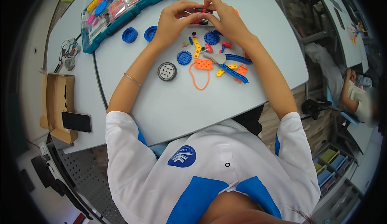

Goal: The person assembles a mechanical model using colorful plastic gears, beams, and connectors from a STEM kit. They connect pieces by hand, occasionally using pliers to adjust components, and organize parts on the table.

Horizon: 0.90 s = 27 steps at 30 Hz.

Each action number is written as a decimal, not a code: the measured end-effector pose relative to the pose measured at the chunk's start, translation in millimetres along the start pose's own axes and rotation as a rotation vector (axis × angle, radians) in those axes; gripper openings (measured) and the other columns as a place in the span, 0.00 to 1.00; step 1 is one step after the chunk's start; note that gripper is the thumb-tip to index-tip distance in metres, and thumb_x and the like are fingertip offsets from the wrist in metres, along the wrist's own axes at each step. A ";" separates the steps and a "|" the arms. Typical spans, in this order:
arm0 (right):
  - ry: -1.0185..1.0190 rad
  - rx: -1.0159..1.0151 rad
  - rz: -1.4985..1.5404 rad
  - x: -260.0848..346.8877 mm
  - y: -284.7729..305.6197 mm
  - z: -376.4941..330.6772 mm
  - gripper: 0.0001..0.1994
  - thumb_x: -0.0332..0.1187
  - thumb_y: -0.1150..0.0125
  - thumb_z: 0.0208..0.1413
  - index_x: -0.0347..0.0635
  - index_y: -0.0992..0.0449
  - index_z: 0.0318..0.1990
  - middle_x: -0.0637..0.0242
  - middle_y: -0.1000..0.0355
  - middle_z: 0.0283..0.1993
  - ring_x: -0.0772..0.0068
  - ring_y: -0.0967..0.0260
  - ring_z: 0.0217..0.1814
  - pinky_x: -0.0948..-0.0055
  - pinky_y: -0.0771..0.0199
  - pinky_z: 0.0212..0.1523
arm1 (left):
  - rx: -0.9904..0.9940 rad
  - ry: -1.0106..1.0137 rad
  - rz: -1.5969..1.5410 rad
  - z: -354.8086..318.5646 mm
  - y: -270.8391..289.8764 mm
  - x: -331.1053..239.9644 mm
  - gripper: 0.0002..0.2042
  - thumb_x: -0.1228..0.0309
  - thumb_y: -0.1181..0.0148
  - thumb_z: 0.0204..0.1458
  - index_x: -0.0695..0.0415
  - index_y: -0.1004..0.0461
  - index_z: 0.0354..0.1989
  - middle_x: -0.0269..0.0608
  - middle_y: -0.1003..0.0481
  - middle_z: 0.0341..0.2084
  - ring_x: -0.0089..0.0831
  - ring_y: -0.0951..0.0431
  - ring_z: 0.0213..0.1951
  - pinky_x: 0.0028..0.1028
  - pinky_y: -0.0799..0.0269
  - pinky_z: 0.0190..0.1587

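My left hand (pixel 174 21) and my right hand (pixel 222 17) meet at the far part of the table, fingers closed around a small red-and-black piece (pixel 204 11). Fingers cover most of it, so its exact kind cannot be made out. Just nearer than my hands lie loose building-kit parts: a blue gear (pixel 211 38), another blue gear (pixel 184 57), a yellow bent beam (pixel 196 47) and a red connector (pixel 227 45). Blue-handled pliers (pixel 232 67) rest across a yellow strip and an orange plate. An orange block (pixel 204 64) has an orange cord looping from it.
A grey-and-black wheel (pixel 167 71) and a blue hub (pixel 129 35) sit left of the parts. Beyond stands a teal-edged parts case (pixel 121 16). At left are an opened cardboard box (pixel 60 103) and a phone (pixel 76 121). Another person (pixel 358 97) sits at the far right.
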State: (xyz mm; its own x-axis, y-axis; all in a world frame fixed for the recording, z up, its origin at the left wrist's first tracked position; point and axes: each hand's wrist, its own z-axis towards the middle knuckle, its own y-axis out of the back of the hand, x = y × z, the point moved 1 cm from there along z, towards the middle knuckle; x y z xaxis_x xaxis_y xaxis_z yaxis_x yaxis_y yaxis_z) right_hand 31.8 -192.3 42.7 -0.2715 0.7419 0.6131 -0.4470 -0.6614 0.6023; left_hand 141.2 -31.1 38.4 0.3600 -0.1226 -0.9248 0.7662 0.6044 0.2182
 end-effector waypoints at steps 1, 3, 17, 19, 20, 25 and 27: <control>0.026 0.018 -0.033 1.7 4.9 1.5 0.11 0.33 0.37 0.58 0.41 0.30 0.45 0.55 0.22 0.40 0.54 0.23 0.42 0.60 0.26 0.41 | 0.016 0.043 -0.048 0.5 3.7 2.8 0.13 0.73 0.35 0.56 0.61 0.21 0.49 0.39 0.21 0.44 0.24 0.21 0.45 0.24 0.24 0.48; 0.023 0.046 -0.041 4.2 11.4 4.1 0.11 0.34 0.36 0.57 0.42 0.27 0.43 0.59 0.21 0.39 0.59 0.22 0.41 0.63 0.27 0.40 | 0.020 0.097 -0.098 0.6 8.0 4.6 0.12 0.73 0.35 0.56 0.61 0.21 0.47 0.39 0.20 0.42 0.24 0.21 0.44 0.24 0.25 0.48; -0.286 -0.061 0.231 -9.0 51.5 14.3 0.08 0.29 0.31 0.54 0.37 0.24 0.36 0.69 0.26 0.25 0.83 0.34 0.18 0.83 0.38 0.18 | -0.028 -0.245 0.589 -0.2 4.7 3.3 0.10 0.73 0.32 0.50 0.56 0.18 0.41 0.37 0.19 0.38 0.26 0.23 0.38 0.25 0.26 0.46; -0.297 -0.055 0.212 -7.4 50.0 14.4 0.08 0.29 0.31 0.53 0.37 0.24 0.36 0.67 0.25 0.27 0.82 0.32 0.20 0.81 0.35 0.21 | -0.036 -0.245 0.645 -0.4 -0.4 0.8 0.12 0.73 0.31 0.48 0.55 0.17 0.42 0.36 0.19 0.38 0.28 0.24 0.39 0.26 0.27 0.45; -0.303 -0.053 0.203 -6.4 48.6 14.7 0.08 0.29 0.31 0.53 0.37 0.24 0.35 0.67 0.25 0.27 0.82 0.31 0.21 0.80 0.33 0.23 | -0.040 -0.246 0.672 -0.5 -1.7 0.3 0.12 0.72 0.31 0.48 0.55 0.17 0.43 0.36 0.18 0.38 0.28 0.24 0.39 0.27 0.28 0.44; -0.154 -0.035 0.059 -20.1 35.1 10.1 0.08 0.35 0.32 0.56 0.41 0.21 0.38 0.71 0.23 0.32 0.81 0.26 0.33 0.79 0.29 0.33 | -0.114 -0.425 0.626 4.2 2.6 8.3 0.13 0.71 0.30 0.48 0.54 0.17 0.44 0.36 0.18 0.39 0.26 0.24 0.38 0.25 0.30 0.40; -0.190 -0.003 0.103 -21.2 32.2 8.1 0.09 0.36 0.31 0.55 0.42 0.19 0.39 0.71 0.21 0.34 0.81 0.25 0.36 0.80 0.27 0.37 | -0.172 -0.382 0.552 3.5 3.4 4.1 0.12 0.71 0.31 0.50 0.54 0.17 0.44 0.36 0.18 0.38 0.25 0.24 0.37 0.24 0.31 0.39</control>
State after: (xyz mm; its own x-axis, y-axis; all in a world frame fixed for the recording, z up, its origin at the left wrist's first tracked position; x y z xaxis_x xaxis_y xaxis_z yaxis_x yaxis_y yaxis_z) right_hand 30.2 -230.2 53.3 -0.1506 0.6359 0.7570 -0.4280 -0.7322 0.5298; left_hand 147.1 -32.3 36.4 0.8593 -0.0110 -0.5114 0.3334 0.7702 0.5437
